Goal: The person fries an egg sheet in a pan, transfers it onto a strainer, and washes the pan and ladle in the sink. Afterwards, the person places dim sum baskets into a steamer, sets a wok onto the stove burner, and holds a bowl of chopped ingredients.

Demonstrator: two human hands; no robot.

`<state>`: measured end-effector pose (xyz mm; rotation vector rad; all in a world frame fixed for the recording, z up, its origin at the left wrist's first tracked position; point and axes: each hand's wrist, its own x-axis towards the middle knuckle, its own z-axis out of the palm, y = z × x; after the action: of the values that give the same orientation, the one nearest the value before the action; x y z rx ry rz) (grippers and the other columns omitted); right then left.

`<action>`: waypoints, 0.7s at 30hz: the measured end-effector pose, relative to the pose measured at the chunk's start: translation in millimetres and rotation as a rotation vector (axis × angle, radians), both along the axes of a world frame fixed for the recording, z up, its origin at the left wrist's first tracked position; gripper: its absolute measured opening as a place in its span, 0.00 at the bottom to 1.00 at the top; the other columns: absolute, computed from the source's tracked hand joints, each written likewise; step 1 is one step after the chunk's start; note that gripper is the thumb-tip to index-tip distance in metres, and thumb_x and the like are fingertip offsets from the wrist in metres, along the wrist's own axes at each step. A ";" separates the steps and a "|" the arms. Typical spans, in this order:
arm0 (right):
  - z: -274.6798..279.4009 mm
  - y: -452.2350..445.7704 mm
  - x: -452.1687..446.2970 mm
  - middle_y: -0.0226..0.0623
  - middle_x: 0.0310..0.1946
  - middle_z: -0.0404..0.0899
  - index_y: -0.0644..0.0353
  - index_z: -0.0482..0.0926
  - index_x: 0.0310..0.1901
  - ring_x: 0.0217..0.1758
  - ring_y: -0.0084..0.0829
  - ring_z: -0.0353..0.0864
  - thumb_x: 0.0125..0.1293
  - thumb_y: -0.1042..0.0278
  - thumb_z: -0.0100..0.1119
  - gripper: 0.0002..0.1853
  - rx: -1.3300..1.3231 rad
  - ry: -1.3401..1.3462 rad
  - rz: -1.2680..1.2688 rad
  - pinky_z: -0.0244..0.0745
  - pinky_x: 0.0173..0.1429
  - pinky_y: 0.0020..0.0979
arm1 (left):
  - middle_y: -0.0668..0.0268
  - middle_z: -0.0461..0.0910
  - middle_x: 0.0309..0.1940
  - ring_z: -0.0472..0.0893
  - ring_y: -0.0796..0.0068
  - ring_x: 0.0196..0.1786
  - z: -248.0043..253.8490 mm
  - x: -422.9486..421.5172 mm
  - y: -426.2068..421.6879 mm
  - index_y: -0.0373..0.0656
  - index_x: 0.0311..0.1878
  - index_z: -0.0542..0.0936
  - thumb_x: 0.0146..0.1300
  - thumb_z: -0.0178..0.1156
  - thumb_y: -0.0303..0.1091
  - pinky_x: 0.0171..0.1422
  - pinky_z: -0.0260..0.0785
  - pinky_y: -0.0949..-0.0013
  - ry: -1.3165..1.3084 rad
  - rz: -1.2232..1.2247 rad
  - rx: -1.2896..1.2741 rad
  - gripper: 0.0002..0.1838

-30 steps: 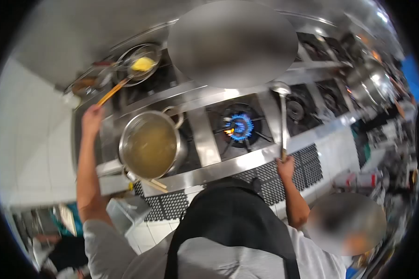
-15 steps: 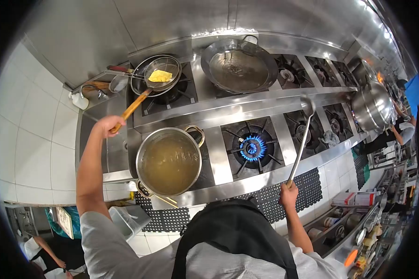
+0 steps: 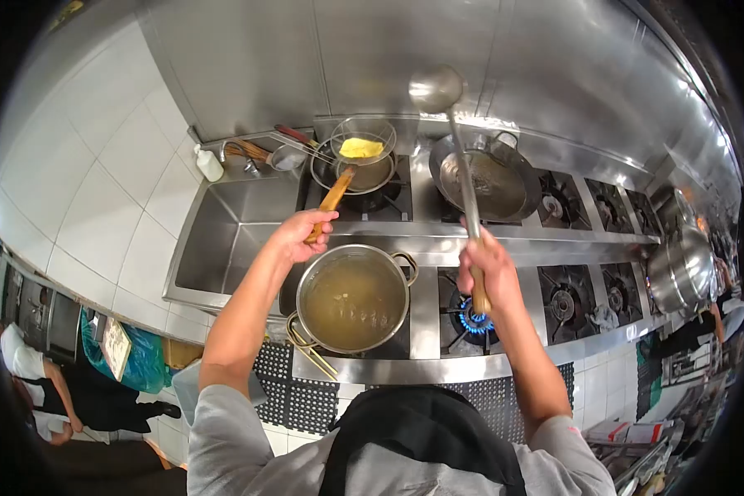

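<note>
My left hand (image 3: 303, 231) is closed around the wooden handle of a wire strainer (image 3: 364, 128). A folded yellow piece (image 3: 361, 148), looking like cooked egg, lies in the mesh. Behind and below the strainer sits a dark pan (image 3: 393, 178) on a back burner. My right hand (image 3: 489, 269) grips the wooden end of a long metal ladle (image 3: 436, 88), its bowl raised up and away from me above the back of the stove. Under my right forearm and hand burns a blue flame (image 3: 475, 317). A large pot (image 3: 299, 302) of yellowish liquid stands between my arms.
A wok (image 3: 525, 178) with liquid sits on the back row. At left are a metal sink (image 3: 231, 223), a faucet (image 3: 244, 155) and a white bottle (image 3: 209, 164). Large steel pots (image 3: 678, 269) stand far right. Other people (image 3: 66, 384) are at left and far right.
My right hand has lifted the ladle from low on the right, swinging it up and left over the lit burner. The left hand and strainer stay beside the dark pan; the camera view has turned.
</note>
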<state>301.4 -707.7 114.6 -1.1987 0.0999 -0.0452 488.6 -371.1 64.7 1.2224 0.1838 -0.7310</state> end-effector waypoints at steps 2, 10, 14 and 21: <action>-1.5 -4.6 58.6 0.26 0.27 0.72 0.55 0.71 0.69 0.20 0.19 0.65 0.77 0.62 0.56 0.22 0.347 0.025 0.205 0.61 0.20 0.22 | 0.74 0.74 0.25 0.69 0.81 0.22 24.0 -19.2 2.9 0.46 0.49 0.79 0.69 0.65 0.36 0.25 0.58 0.74 -0.063 0.007 -0.030 0.09; 48.5 40.7 149.4 0.31 0.27 0.74 0.59 0.71 0.40 0.21 0.23 0.72 0.72 0.70 0.58 0.06 -0.035 0.064 0.112 0.68 0.22 0.28 | 0.74 0.73 0.25 0.67 0.83 0.21 1.6 -14.7 -17.6 0.42 0.53 0.77 0.70 0.63 0.33 0.26 0.56 0.74 0.059 0.032 -0.113 0.12; 17.6 40.6 131.4 0.31 0.27 0.74 0.63 0.75 0.45 0.20 0.24 0.74 0.70 0.69 0.60 0.08 -0.474 -0.033 0.016 0.70 0.23 0.30 | 0.74 0.73 0.25 0.67 0.83 0.20 8.8 -19.8 -24.6 0.42 0.53 0.77 0.70 0.63 0.33 0.24 0.54 0.76 0.030 0.057 -0.041 0.12; -34.9 25.7 141.1 0.29 0.26 0.75 0.60 0.75 0.40 0.20 0.22 0.72 0.73 0.67 0.59 0.06 0.320 0.385 0.268 0.69 0.24 0.27 | 0.73 0.74 0.25 0.66 0.84 0.19 15.5 3.8 -24.9 0.41 0.55 0.77 0.70 0.63 0.34 0.21 0.54 0.77 0.019 -0.022 0.024 0.14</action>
<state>442.5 -682.0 79.7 -0.8802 0.2728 0.4239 492.4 -396.0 80.2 1.2424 0.1955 -0.7619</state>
